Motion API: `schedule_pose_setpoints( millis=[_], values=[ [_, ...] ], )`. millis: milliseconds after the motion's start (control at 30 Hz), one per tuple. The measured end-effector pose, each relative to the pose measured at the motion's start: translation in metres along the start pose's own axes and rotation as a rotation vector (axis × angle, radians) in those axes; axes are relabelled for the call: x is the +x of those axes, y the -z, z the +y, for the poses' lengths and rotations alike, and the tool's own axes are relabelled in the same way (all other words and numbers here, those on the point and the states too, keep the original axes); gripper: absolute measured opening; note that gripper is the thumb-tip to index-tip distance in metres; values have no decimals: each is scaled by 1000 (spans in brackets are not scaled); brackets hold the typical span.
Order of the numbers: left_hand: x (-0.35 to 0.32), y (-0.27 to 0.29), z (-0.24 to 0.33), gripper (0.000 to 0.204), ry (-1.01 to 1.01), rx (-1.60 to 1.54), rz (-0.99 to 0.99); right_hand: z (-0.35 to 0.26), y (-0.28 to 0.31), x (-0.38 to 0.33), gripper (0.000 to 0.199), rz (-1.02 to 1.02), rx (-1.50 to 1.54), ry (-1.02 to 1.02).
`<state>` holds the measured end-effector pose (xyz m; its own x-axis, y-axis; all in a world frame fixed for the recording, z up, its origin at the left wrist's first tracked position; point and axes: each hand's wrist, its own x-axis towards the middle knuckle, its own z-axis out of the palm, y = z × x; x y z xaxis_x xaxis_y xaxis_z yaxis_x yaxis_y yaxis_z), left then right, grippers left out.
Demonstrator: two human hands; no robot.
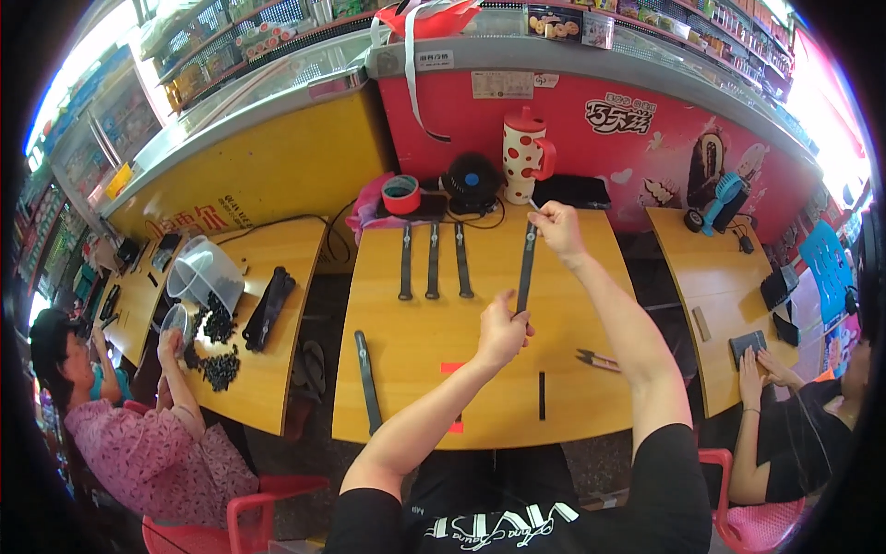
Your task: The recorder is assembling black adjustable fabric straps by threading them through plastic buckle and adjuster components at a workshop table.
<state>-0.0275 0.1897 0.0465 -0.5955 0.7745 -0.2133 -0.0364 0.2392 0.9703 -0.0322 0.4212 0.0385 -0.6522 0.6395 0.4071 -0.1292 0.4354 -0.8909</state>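
Observation:
A dark strap (pixel 526 272) is stretched between my two hands above the middle of the table. My left hand (pixel 505 332) is closed round its near end, and my right hand (pixel 558 231) pinches its far end, near a small light-coloured tip. To the left of them, several similar straps lie flat: one (pixel 405 263), another (pixel 433 261) and a third (pixel 463 261) stand in a row toward the back. A further strap (pixel 367 383) rests near the left edge. Right of my left forearm lie a short black strip (pixel 542 395) and thread snips (pixel 600 360).
Along the table's back stand a red tape roll (pixel 401 195), a black fan (pixel 471 185) and a dotted tumbler (pixel 520 162). Red tape marks (pixel 452 367) sit near the front. Co-workers sit at the left table (pixel 268 397), with black pieces (pixel 221 369), and the right table (pixel 683 268).

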Motion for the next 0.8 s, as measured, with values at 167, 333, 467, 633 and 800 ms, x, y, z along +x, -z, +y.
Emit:
schedule_pose_setpoints(
  millis=[167, 333, 467, 633, 800],
  values=[
    [43, 2, -1, 58, -283, 730, 165, 68, -39, 28, 21, 18, -227, -33],
    [71, 8, -5, 51, -73, 1049, -51, 57, -69, 31, 23, -63, -619, 24],
    [71, 10, -1, 45, -66, 1091, -118, 64, -69, 33, 24, -82, -758, 14],
    [66, 12, 6, 50, -42, 1130, -104, 51, -60, 34, 29, -89, -545, -85],
    [30, 23, 18, 34, -178, 1020, -12, 66, -34, 22, 24, 118, -272, 36]
  ],
)
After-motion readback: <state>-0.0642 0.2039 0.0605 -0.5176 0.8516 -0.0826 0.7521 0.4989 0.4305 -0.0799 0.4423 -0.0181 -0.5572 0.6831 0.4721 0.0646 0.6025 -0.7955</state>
